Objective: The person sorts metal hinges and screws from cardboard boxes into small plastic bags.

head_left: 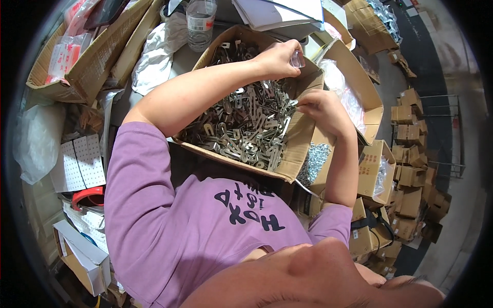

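A small clear plastic item [297, 59] is held in the curled fingers of the left hand [277, 59], over the far right corner of a cardboard box [299, 138]. By the right hand [328, 110], 1 small shiny metal piece [294, 102] is pinched between thumb and finger, near the box's right wall. Slotted metal strips [246, 123] are heaped inside the box; beyond it, a clear bottle [200, 25] is seen, and to its right, loose silvery parts [316, 161].

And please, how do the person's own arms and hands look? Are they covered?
The left hand and right hand are ungloved. The left forearm and right forearm are bare too. The left sleeve and right sleeve are plain light-purple cloth, elbow-length.
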A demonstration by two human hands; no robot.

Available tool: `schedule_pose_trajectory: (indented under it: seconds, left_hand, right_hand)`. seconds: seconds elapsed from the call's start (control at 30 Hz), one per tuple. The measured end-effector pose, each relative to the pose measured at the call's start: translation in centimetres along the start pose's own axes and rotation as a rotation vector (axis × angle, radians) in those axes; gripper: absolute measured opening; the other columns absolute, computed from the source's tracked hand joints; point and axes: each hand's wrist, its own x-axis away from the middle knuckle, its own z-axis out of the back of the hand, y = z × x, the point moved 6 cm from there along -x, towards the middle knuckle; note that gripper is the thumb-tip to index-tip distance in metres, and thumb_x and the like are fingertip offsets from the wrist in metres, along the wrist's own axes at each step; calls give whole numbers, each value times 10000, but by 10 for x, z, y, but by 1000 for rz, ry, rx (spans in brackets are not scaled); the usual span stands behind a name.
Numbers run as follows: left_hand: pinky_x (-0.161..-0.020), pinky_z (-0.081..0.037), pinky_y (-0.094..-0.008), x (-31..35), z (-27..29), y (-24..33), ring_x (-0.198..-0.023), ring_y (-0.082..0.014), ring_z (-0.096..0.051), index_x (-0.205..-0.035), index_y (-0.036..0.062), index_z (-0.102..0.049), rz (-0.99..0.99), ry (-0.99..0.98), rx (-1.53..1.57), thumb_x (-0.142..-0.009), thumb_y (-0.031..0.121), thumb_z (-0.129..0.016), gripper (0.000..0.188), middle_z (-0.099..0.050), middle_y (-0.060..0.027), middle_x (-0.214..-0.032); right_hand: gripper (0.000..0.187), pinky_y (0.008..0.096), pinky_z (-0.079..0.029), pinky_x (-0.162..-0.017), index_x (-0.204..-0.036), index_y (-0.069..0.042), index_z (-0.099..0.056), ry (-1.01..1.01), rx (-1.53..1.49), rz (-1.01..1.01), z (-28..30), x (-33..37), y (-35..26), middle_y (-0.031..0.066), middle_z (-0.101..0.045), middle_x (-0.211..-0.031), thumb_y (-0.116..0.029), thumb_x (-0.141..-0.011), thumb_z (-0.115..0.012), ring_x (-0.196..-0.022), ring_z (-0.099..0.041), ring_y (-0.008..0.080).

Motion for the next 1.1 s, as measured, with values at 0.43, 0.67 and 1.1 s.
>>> schedule_pose_trajectory:
  seconds: [0.43,0.67,1.1]
  left_hand:
    - [-803,-485,-356,1,-8,-3,-914,-307,-627,-1050,10,-528,-23,-59,-57,-678,181,-708,448,-639,-182,-952]
    - [-817,-483,-336,3,-4,0,-920,-261,-623,-1034,24,-522,-13,-49,-77,-701,162,-717,410,-644,-138,-953]
    - [-728,-487,-272,14,-21,5,-845,-154,-622,-1046,11,-530,199,-434,361,-705,186,-774,454,-637,-94,-914]
  right_hand:
    - [160,388,-505,-715,-852,-84,-680,-390,328,-128,-57,-16,-1,136,-667,-814,-180,-726,-662,-783,-642,304]
    - [142,387,-498,-706,-809,-60,-655,-590,385,-118,-73,-15,4,130,-650,-779,-130,-691,-688,-800,-626,304]
    - [68,377,-482,-662,-731,-25,-534,344,228,90,13,15,-18,113,-600,-815,-9,-725,-599,-757,-589,310]
